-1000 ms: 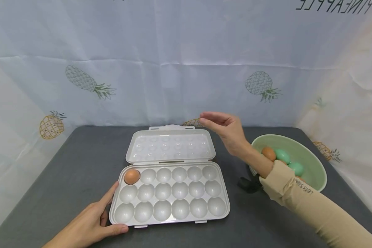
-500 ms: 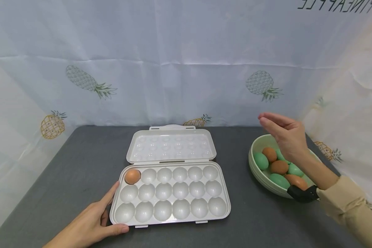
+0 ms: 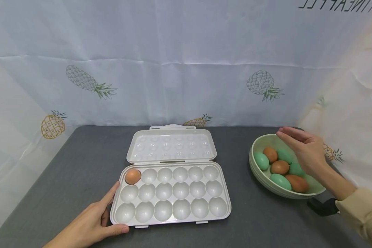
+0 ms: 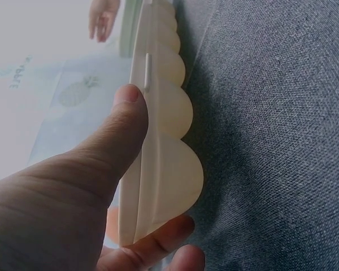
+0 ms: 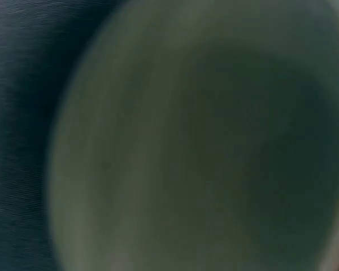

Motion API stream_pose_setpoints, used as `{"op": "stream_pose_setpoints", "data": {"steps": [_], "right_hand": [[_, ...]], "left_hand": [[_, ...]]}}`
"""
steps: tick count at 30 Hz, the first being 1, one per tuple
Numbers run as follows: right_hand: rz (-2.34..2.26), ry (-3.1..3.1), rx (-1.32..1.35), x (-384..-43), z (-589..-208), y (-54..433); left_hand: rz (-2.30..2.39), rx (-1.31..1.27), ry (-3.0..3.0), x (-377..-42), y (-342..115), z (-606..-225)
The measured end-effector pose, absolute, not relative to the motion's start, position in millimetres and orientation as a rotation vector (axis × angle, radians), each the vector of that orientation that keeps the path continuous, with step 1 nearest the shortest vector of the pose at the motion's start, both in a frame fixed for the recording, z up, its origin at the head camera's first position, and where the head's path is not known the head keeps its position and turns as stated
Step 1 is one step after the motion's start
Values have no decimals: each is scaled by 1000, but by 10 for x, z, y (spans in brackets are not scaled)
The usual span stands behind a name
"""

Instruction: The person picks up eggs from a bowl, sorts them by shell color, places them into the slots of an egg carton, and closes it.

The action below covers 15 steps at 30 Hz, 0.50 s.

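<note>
A white plastic egg tray [image 3: 152, 187] lies with its clear-bottomed lid [image 3: 173, 144] folded back. One brown egg [image 3: 132, 176] sits in its far-left cup. My left hand [image 3: 90, 220] grips the tray's near-left corner. In the left wrist view the thumb [image 4: 127, 118] presses the front edge, and curled fingers [image 4: 164, 237] meet the left side. My right hand [image 3: 310, 151] hovers over the right part of a pale green bowl [image 3: 260, 181], fingers extended and holding nothing. Brown eggs [image 3: 279, 167] and green eggs [image 3: 280, 181] lie in the bowl.
A dark grey cloth [image 3: 65, 179] covers the table. A white pineapple-print curtain [image 3: 173, 89] hangs behind it and on both sides. The right wrist view is dim and blurred, filled mostly by the bowl's wall [image 5: 113, 169].
My right hand has moved right from behind the tray to over the bowl, and lowered slightly. The eggs in the bowl now show more fully. My left hand and the tray keep their place.
</note>
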State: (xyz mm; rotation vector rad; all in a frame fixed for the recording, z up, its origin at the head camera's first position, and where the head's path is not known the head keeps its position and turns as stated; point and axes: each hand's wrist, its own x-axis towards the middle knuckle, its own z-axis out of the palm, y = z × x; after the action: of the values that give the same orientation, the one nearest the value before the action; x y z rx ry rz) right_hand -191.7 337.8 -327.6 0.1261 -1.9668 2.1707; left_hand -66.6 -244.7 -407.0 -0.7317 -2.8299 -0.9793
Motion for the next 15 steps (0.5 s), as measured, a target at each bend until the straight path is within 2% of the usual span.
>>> {"op": "stream_pose_setpoints", "data": {"steps": [8,11,15], "right_hand": [[1735,-2519,-134,-1822,-3450,3512],[1537,-2676,-138,-1795,-3522,3529],[1546,-2689,-105,-1787,-3617,3509]], "left_hand": [[-963,-729,-2835,-664,-2445,-4067],[-965,-724,-2839,-661,-2446,-4070],[-967,-730,-2842,-658,-2449,-4077]]}}
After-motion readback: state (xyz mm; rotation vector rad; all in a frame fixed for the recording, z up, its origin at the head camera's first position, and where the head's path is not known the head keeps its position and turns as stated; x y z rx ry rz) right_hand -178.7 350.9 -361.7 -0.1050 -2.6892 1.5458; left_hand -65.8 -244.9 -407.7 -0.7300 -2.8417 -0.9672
